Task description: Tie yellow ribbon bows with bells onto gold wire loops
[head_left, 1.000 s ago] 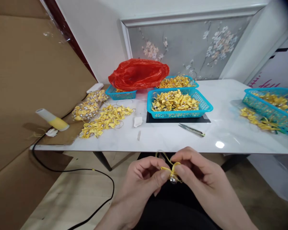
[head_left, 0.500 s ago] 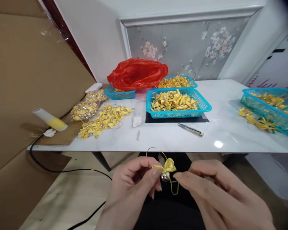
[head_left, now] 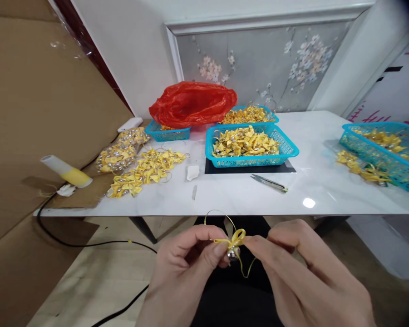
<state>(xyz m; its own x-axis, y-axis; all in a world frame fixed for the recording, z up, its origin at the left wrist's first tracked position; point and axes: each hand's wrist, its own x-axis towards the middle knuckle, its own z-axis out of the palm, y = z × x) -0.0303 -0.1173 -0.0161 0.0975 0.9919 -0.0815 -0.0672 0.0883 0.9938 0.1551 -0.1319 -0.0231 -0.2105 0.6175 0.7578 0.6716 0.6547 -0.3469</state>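
Note:
In front of the table edge, my left hand (head_left: 194, 259) pinches a yellow ribbon bow (head_left: 237, 237) by its left side between thumb and forefinger. A shiny silver bell (head_left: 232, 253) sits just below the knot. A thin gold cord loop (head_left: 221, 212) arches above the bow, and a thin yellow strand hangs beneath it towards my other hand. My right hand (head_left: 306, 268) is closed, with its fingertips pressed on the right side of the bow. What else those fingers hold, if anything, is hidden.
Blue baskets of yellow bows (head_left: 252, 161) stand on the white table (head_left: 224, 195). Thread snips (head_left: 269, 182) lie in front. To the left are a heap of bows (head_left: 146, 170), bagged bows (head_left: 117, 154) and a yellow-white cone (head_left: 66, 171). A red plastic bag (head_left: 192, 104) sits behind.
My right fingertips have moved up and left from beside the bell onto the bow's right side. The bow has turned, its loop looking narrower. The view has shifted slightly.

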